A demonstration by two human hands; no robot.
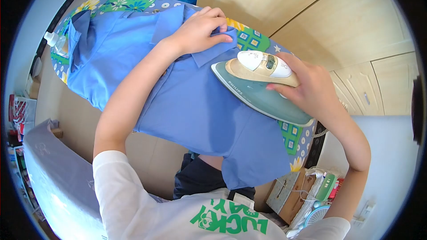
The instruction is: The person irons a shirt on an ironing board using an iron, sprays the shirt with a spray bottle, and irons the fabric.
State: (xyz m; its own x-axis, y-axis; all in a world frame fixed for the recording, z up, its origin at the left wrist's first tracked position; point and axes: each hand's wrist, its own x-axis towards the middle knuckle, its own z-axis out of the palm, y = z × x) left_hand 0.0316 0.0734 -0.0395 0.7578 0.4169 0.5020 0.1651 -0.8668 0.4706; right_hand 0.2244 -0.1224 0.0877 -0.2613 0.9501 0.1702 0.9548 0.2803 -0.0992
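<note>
At the ironing board [291, 135], fingers [291, 61] grip an iron [262, 100].

Blue shirt [182, 102], green-and-cream iron [251, 92], floral ironing board [126, 2]

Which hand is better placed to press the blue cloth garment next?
Probably the right hand: it grips the green-and-cream pointed iron, whereas the left hand touches the blue cloth garment.

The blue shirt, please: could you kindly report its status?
Right hand grips iron, over shirt. Left hand on shirt, close to iron: possible obstruction. Shirt lies across ironing board, partly folded.
</note>
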